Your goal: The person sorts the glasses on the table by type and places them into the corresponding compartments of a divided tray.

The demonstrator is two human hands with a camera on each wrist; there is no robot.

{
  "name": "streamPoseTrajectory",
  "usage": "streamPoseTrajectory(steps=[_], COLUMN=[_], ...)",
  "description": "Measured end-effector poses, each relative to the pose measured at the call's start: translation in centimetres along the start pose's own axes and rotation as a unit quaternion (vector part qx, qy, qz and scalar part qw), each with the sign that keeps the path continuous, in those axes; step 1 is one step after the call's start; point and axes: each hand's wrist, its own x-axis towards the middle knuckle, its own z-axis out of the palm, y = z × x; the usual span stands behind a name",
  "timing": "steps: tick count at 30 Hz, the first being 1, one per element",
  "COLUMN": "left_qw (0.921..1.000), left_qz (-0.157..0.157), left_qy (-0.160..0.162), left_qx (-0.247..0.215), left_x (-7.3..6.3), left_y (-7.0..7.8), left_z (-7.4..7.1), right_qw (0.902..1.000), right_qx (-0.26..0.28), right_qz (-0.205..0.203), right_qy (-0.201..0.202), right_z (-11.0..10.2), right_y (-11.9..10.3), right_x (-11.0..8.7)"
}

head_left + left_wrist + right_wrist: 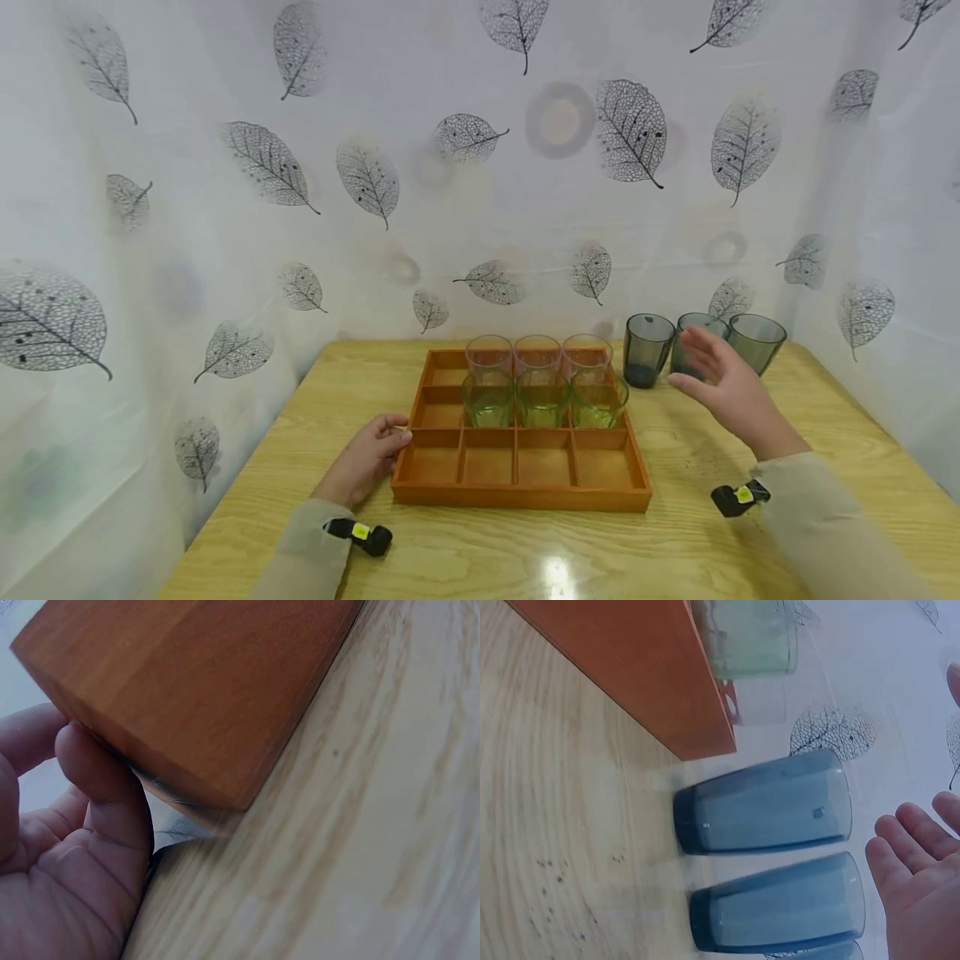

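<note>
My left hand (367,458) touches the left side of a wooden compartment tray (517,498), thumb and fingertips against its wall. In the tray stand three green glasses (489,407) in the middle row and three clear, pinkish glasses (489,354) in the back row, all toward the right. My right hand (720,387) is raised, fingers spread loosely, holding nothing. It overlaps the middle of three taller grey-blue glasses in the head view. The left one of these, a dark glass (647,354), stands beside the tray's back right corner; another glass (780,900) shows below it in the right wrist view.
The tray lies on a light wood table (360,383). A white curtain (420,250) with leaf prints hangs behind and along both sides. A black wrist camera (360,535) is strapped to the left sleeve, another camera (738,497) to the right.
</note>
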Motion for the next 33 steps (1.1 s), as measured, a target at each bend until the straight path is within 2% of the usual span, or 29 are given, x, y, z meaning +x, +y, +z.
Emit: streamPoseTrajectory(steps=[5,10,16,19,24,33], left_qw=[1.0000,1.0000,1.0000,1.0000,1.0000,1.0000], left_qz=[0.000,-0.001,-0.002,-0.002,0.001,0.000], left_qy=[-0.003,-0.002,0.001,0.002,0.001,0.009], left_qx=[-0.003,0.000,0.005,0.007,0.007,0.001], left_x=[0.0,0.0,-0.2,-0.3,-0.3,-0.1], left_y=[-0.1,0.0,0.2,0.3,0.2,0.2], left_z=[-0.1,-0.1,0.1,0.1,0.1,0.1], right_qw=[0.9998,0.9984,0.9970,0.9953,0.9933,0.9911], right_qx=[-0.015,-0.041,-0.040,-0.056,-0.069,-0.078], right_qz=[0.004,0.022,0.039,0.047,0.064,0.065], right_qy=[0.012,0.033,0.053,0.064,0.067,0.086], right_z=[-1.7,-3.6,-5.5,-6.4,-7.4,-8.8], right_y=[0.1,0.4,1.0,1.3,1.7,3.6], right_x=[-0.1,-0.2,-0.1,0.0,0.0,0.6])
